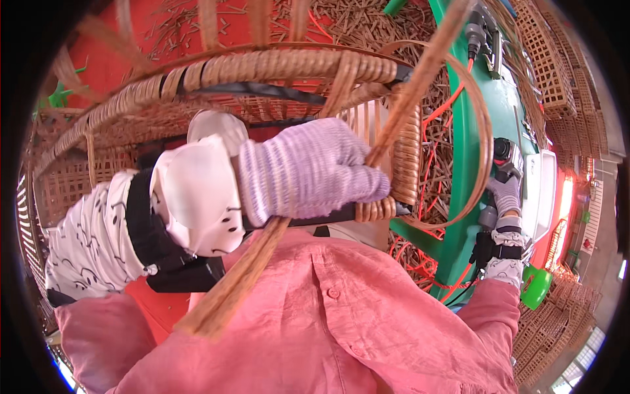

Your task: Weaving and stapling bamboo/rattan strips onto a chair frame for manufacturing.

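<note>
My left hand, in a purple and white knitted glove, is closed on a flat brown rattan strip. The strip rises to the upper right, and a strip end hangs below my wrist over my shirt. The hand is over a wrapped rattan frame with dark bars, close to its coiled corner. Far to the right, my right hand, in a pale glove, is closed round a grey and black hand-held tool with a round dark end and a red part. Its exact kind is unclear.
A green table stands at the right, with a white tray, orange hoses and another tool. A looped strip arches by the frame. Cut pieces litter the floor; woven baskets are stacked at right.
</note>
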Tool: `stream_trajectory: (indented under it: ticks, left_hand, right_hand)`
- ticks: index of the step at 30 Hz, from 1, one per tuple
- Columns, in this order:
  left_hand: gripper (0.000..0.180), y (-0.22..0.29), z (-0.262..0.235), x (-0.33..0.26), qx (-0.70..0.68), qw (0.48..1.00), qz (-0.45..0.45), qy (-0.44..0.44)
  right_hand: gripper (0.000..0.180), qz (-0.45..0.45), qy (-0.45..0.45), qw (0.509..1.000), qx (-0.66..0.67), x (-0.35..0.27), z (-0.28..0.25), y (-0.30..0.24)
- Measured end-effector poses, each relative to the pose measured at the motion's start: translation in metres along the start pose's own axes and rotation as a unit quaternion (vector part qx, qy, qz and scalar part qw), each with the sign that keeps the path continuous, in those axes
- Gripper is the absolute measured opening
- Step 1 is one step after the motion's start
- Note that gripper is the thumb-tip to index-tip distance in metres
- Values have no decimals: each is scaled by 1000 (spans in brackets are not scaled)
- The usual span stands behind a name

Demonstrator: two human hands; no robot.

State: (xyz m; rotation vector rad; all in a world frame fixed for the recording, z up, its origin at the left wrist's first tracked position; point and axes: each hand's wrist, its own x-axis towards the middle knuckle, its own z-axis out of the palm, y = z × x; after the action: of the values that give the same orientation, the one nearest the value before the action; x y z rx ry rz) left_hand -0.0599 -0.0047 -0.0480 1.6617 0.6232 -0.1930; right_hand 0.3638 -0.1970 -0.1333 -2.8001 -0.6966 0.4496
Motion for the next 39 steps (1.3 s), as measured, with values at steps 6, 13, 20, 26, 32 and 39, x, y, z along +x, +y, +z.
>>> stream_trajectory:
  ticks: [6, 13, 20, 26, 32, 39]
  left_hand:
    - [22, 0, 0, 18, 29, 995, 38, -87]
    - [30, -41, -31, 9, 12, 956, 282, 83]
    - [25, -24, -42, -13, 49, 995, 70, 49]
    - [16, -66, -53, 9, 377, 753, 503, 195]
    - [17, -59, -46, -1, 247, 888, 368, 121]
    - [16, -58, -50, 10, 332, 850, 377, 160]
  right_hand:
    - [59, -26, 62, 998, -9, -19, -6, -20]
    - [45, -106, 69, 991, 36, 8, -3, 10]
    - [30, -12, -100, 977, 190, -36, -58, -51]
    - [25, -101, -173, 943, 267, -116, -78, -106]
    - [37, -99, -293, 845, 436, -236, -104, -116]
    - [23, -228, -380, 869, 220, -304, -109, -182]
